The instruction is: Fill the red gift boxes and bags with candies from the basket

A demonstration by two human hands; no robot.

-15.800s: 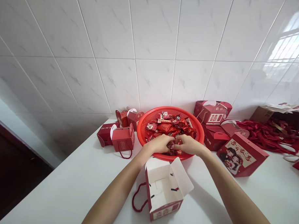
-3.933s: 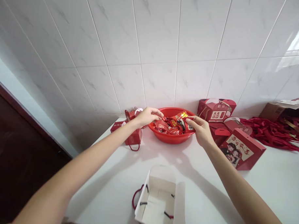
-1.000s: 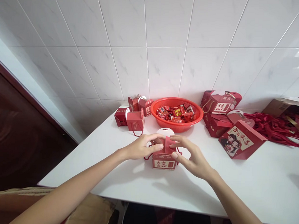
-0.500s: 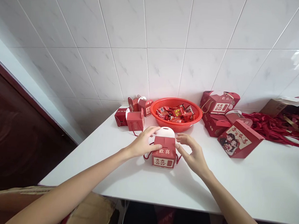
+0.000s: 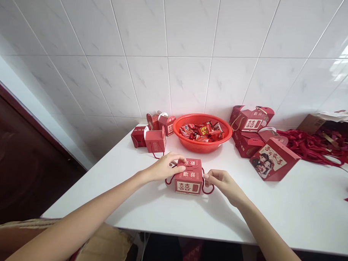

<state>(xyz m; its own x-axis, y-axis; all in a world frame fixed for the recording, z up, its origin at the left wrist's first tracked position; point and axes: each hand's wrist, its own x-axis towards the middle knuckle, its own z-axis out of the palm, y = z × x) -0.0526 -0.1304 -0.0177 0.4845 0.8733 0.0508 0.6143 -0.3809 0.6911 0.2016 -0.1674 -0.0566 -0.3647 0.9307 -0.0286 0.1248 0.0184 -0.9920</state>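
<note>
A red gift box (image 5: 188, 187) with cream and red Chinese lettering stands on the white table in front of me, its top flaps folded flat. My left hand (image 5: 167, 167) grips the box's upper left, thumb on the lid and fingers curled around the back edge. Beside the box's right side, my right hand (image 5: 222, 182) has its thumb and forefinger together at the dark red cord handle (image 5: 208, 192). That cord loops out below my fingertips. The left-hand cord (image 5: 168, 182) hangs under my left hand, partly covered by it.
Behind the box sits a red plastic basket (image 5: 202, 147) holding wrapped sweets (image 5: 204, 130). Several small red boxes (image 5: 155, 140) stand at the back left. More gift boxes (image 5: 252, 123) are stacked right of the basket, near red ribbons (image 5: 301, 146). A tiled wall (image 5: 189, 81) closes the back.
The raised rear flap with its white inner side has come down onto the box top. My right hand has lowered from the lid's level to the cord on the right side.
</note>
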